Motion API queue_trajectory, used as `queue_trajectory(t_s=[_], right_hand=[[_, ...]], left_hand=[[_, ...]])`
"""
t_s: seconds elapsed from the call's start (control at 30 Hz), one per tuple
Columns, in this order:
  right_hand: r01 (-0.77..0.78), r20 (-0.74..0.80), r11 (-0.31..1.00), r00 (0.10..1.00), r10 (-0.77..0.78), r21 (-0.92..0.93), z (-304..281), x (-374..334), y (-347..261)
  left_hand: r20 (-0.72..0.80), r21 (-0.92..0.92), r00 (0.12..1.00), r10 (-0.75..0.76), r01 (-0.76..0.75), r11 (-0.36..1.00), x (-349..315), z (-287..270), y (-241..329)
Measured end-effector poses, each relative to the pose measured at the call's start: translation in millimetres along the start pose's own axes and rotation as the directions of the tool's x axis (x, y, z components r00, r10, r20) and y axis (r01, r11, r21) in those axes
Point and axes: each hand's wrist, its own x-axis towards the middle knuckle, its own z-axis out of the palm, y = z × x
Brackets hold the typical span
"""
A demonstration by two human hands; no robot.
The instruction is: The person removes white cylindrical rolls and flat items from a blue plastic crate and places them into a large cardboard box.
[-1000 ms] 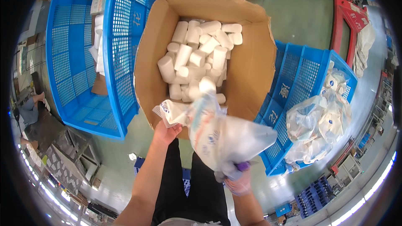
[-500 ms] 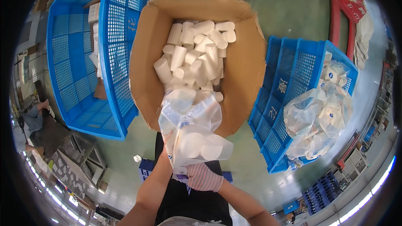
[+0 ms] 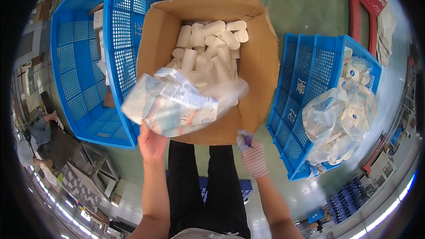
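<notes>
My bare left hand (image 3: 152,144) grips the lower edge of a printed clear plastic bag (image 3: 177,104). The bag looks slack, is smeared by motion, and hangs over the near left part of a large open cardboard box (image 3: 259,75). Inside the box lie many white cylindrical rolls (image 3: 189,59), some hidden behind the bag. At the box's near right edge, apart from the bag, is my right hand (image 3: 253,157) in a striped knit glove. Its fingers are closed round a small purple object (image 3: 248,141), mostly hidden, whose kind I cannot make out.
A tall blue plastic crate (image 3: 124,62) with some white items inside stands left of the box. To the right, another blue crate (image 3: 305,68) is heaped with crumpled clear bags (image 3: 336,119). A red metal frame (image 3: 369,2) lies far right. A person (image 3: 40,130) is at the far left.
My hands have separated: the left swung the bag up and left, the right moved right, away from it. White rolls showed inside the bag before; now it looks flattened.
</notes>
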Motion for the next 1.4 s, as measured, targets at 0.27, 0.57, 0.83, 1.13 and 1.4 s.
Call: queue_trajectory(t_s=[0.27, 0.57, 0.83, 1.13, 1.4], right_hand=[[0.249, 0.155, 0.963, 0.960, -0.232, -0.101, -4.7, -23.0, -15.6], [0.001, -0.474, 0.950, 0.867, 0.155, 0.313, -191.9, -92.7, 6.7], [-0.375, -0.913, 0.922, 0.334, 0.236, 0.102, -426.0, -110.6, 71.9], [0.030, -0.400, 0.714, 0.812, -0.425, -0.699, -245.4, -52.8, 107.7], [-0.023, -0.230, 0.999, 0.973, 0.014, -0.035, 171.1, 39.5, -73.4]], left_hand=[[-0.125, 0.568, 0.973, -0.196, 0.232, 0.790, -49.2, 45.9, 6.6], [0.485, 0.869, 0.519, -0.704, -0.197, 0.454, -104.2, 135.2, -89.6], [0.230, 0.925, 0.917, -0.325, -0.103, 0.365, -60.5, 81.6, -20.6], [-0.152, 0.813, 0.953, 0.260, -0.029, 0.582, 4.1, -26.3, 108.9], [0.028, 0.994, 0.808, 0.589, 0.042, -0.105, 250.2, -255.8, 186.1]])
